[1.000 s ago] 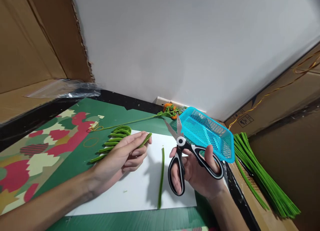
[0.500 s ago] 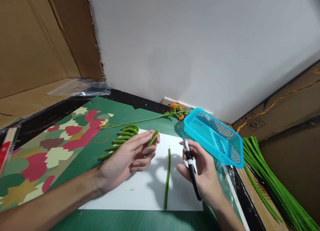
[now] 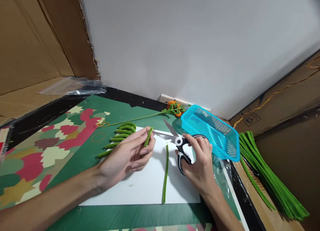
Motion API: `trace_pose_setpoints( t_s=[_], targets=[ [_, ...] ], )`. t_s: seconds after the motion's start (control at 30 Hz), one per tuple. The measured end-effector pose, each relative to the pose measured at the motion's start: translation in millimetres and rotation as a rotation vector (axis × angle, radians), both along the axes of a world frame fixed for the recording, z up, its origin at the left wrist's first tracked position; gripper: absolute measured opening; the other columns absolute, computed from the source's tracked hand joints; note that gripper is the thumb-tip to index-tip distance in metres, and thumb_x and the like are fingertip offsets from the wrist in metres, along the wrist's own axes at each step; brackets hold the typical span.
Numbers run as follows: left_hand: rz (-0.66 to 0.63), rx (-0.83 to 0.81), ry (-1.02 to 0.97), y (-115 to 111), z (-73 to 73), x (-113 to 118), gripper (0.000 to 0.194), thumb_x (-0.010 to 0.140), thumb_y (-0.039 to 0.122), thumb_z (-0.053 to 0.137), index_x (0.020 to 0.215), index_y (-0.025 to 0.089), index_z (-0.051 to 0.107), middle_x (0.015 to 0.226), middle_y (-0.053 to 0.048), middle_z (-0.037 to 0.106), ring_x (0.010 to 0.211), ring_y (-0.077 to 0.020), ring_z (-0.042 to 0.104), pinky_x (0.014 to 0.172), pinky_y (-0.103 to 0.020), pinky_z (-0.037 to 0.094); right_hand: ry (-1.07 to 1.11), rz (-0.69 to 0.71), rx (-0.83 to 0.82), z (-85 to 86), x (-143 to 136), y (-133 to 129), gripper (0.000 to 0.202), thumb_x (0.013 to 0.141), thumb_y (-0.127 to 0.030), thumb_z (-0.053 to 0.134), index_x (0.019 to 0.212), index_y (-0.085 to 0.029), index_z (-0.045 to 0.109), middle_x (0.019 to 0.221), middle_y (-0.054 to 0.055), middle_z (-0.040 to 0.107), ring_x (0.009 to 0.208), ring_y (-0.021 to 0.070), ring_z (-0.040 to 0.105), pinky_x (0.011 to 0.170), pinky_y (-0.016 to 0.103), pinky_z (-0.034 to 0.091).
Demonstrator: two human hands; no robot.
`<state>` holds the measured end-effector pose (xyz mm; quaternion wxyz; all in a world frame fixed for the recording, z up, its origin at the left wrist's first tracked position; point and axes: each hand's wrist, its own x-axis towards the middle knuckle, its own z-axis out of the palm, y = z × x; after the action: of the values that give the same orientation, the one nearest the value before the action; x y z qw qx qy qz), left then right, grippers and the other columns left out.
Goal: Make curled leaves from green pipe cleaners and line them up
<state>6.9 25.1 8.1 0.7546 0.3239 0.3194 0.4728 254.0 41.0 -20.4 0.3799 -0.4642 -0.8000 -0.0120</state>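
Between the thumb and fingers of my left hand (image 3: 132, 151) is a short folded piece of green pipe cleaner (image 3: 148, 137). My right hand (image 3: 200, 161) grips black-and-white scissors (image 3: 179, 141) by the handles. Their blades are spread and point left, the lower tip close to the held piece; I cannot tell if they touch. A straight pipe cleaner length (image 3: 165, 174) lies on the white sheet (image 3: 147, 191) between my hands. Several bent green pieces (image 3: 122, 132) lie in a row behind my left hand, which partly hides them.
A blue plastic basket (image 3: 210, 132) stands at the back right. Beside it lies an orange flower on a green stem (image 3: 175, 107). A bundle of long green pipe cleaners (image 3: 270, 177) rests on cardboard at the right. Patterned paper (image 3: 50, 147) covers the left, with a plastic bag (image 3: 75, 86) behind.
My right hand has turned the scissors from pointing away to pointing left, and their blades have opened. My left hand still holds the green piece. The whole view has shifted slightly.
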Motion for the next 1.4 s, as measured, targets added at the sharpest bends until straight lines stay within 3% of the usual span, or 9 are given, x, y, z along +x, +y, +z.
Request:
trace_pose_setpoints(
  t_s=[0.27, 0.5, 0.6, 0.83, 1.1, 1.4],
  targets=[
    [-0.006, -0.02, 0.142, -3.7, -6.6, 10.6, 0.025, 0.108, 0.042, 0.052, 0.093, 0.021, 0.05, 0.076, 0.005, 0.046, 0.047, -0.0048, 0.037, 0.04, -0.013, 0.028, -0.087, 0.05, 0.027, -10.2, 1.6, 2.9, 0.066, 0.077, -0.003, 0.054, 0.14, -0.02, 0.06, 0.112, 0.011, 0.069, 0.101, 0.0287, 0.063, 0.083, 0.042, 0.052],
    [-0.019, -0.027, 0.243, -3.3, -11.3, 14.0, 0.025, 0.106, 0.046, 0.054, 0.097, 0.023, 0.05, 0.071, 0.008, 0.044, 0.045, -0.0061, 0.038, 0.037, -0.013, 0.03, -0.186, 0.024, 0.14, -7.7, -0.5, -1.5, 0.059, 0.075, -0.004, 0.054, 0.132, -0.016, 0.068, 0.097, 0.01, 0.074, 0.08, 0.0238, 0.067, 0.069, 0.034, 0.055],
    [0.017, -0.033, 0.299, -3.6, -9.1, 12.8, 0.019, 0.106, 0.043, 0.054, 0.103, 0.025, 0.05, 0.072, 0.007, 0.05, 0.045, -0.0077, 0.043, 0.036, -0.014, 0.032, -0.212, 0.026, 0.154, -5.7, 0.2, -2.1, 0.056, 0.077, -0.003, 0.055, 0.129, -0.016, 0.07, 0.093, 0.009, 0.074, 0.074, 0.022, 0.067, 0.065, 0.032, 0.053],
    [0.11, 0.108, 0.274, -3.5, -0.3, 13.6, 0.017, 0.101, 0.034, 0.061, 0.111, 0.02, 0.058, 0.09, -0.002, 0.066, 0.063, -0.0147, 0.066, 0.044, -0.019, 0.05, -0.186, 0.034, 0.171, -4.7, 0.7, -2.8, 0.054, 0.078, -0.002, 0.053, 0.127, -0.015, 0.071, 0.091, 0.008, 0.074, 0.073, 0.0207, 0.066, 0.064, 0.031, 0.053],
    [0.151, 0.222, 0.438, 7.6, -12.0, 9.9, 0.037, 0.092, 0.046, 0.078, 0.113, 0.018, 0.066, 0.095, -0.006, 0.072, 0.062, -0.0168, 0.072, 0.043, -0.022, 0.055, -0.178, 0.021, 0.192, -5.0, 1.8, -0.4, 0.052, 0.08, -0.003, 0.054, 0.128, -0.016, 0.069, 0.09, 0.007, 0.073, 0.075, 0.0209, 0.065, 0.066, 0.032, 0.053],
    [0.196, 0.176, 0.457, 4.8, -3.2, 12.5, 0.031, 0.087, 0.043, 0.084, 0.094, 0.014, 0.074, 0.089, -0.011, 0.079, 0.053, -0.0161, 0.071, 0.037, -0.019, 0.05, -0.173, 0.046, 0.179, -2.0, 0.9, -2.8, 0.06, 0.074, -0.004, 0.055, 0.131, -0.017, 0.066, 0.092, 0.007, 0.071, 0.079, 0.0227, 0.065, 0.07, 0.034, 0.053]
  ],
)
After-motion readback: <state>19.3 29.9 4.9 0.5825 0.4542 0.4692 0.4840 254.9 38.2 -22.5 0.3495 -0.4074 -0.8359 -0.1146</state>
